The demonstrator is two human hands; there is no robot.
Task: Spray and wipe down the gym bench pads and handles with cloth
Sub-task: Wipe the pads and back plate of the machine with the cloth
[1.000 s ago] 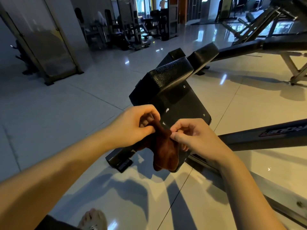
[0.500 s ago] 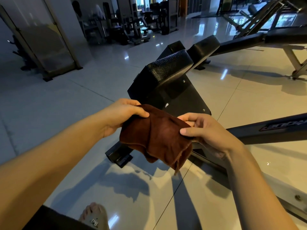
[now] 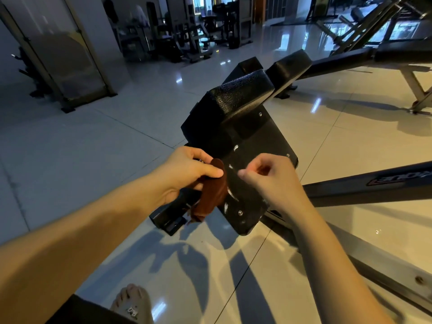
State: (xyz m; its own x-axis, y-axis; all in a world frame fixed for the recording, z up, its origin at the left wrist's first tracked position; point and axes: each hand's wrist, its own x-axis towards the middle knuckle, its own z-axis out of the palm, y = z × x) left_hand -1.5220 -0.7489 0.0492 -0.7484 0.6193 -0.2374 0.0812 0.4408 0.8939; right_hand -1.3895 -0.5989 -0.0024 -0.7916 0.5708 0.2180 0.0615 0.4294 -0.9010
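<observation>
A black textured bench pad (image 3: 236,99) rises just beyond both hands, its screwed backing panel (image 3: 254,141) filling the gap between them and streaked with white smears (image 3: 231,194). A dark frame beam (image 3: 364,185) runs off past the right hand (image 3: 271,178). Weight machines (image 3: 187,38) stand far off across the glossy tiled floor (image 3: 93,141).

The left hand (image 3: 187,169) pinches a bunched brown cloth (image 3: 211,195) between thumb and fingers. The cloth hangs below that grip against the panel. The right hand's fingers are curled, just beside the cloth and apart from it.
</observation>
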